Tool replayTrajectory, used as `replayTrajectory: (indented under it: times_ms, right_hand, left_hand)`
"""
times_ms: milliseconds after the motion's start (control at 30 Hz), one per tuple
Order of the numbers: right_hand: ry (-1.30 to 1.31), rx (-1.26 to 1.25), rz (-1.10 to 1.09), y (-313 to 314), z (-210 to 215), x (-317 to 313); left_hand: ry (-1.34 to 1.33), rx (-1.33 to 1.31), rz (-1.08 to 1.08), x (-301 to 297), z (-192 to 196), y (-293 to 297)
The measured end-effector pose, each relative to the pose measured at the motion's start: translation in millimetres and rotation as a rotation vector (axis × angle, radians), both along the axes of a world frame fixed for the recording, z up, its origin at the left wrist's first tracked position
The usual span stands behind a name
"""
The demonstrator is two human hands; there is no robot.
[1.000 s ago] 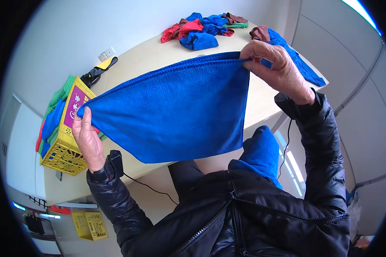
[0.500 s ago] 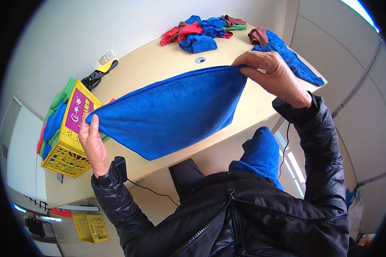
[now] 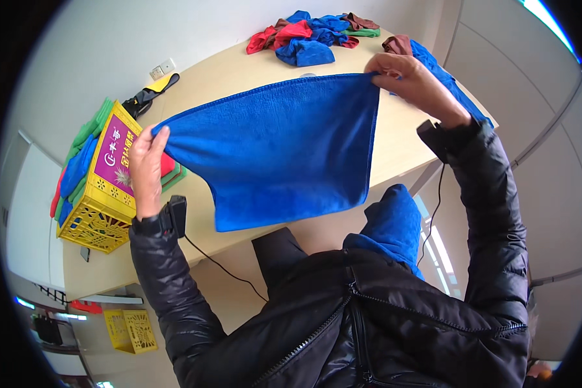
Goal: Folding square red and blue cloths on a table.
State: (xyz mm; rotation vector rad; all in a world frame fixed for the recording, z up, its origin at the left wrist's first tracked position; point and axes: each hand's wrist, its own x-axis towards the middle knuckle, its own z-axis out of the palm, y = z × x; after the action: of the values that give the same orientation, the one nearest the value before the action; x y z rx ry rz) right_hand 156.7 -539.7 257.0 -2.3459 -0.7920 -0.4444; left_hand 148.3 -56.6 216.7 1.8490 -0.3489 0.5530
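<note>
A blue towel (image 3: 278, 152) hangs spread between my two hands above the near part of the table (image 3: 207, 97). My left hand (image 3: 147, 165) pinches its upper left corner. At the upper right corner, my right hand (image 3: 410, 81) holds the towel between thumb and fingers. The top edge is stretched nearly straight, and the lower edge hangs loose over the table's front edge. Another blue cloth (image 3: 394, 223) lies over my right leg.
A yellow crate (image 3: 97, 223) with folded green, blue and red cloths stands at the left. Crumpled cloths (image 3: 304, 52) lie at the back, with more blue cloth (image 3: 456, 87) at the right. A black and yellow item (image 3: 150, 94) rests by the wall. Another yellow crate (image 3: 130, 330) is on the floor.
Both hands have risen and moved slightly away from me with the towel. Its lower part now hangs wider and more open. My left hand has shifted a little right.
</note>
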Motion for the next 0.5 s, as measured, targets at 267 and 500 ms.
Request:
replayTrajectory:
  times_ms: [267,500]
  right_hand:
    - [-0.098,0.085,-0.148,5.8,-4.6,110.4]
    - [-0.396,0.200,-0.152,0.1,-25.3,93.7]
  left_hand:
    - [0.024,0.356,0.118,128.8,27.3,6.8]
    - [-0.341,0.411,0.165,100.3,23.9,-15.6]
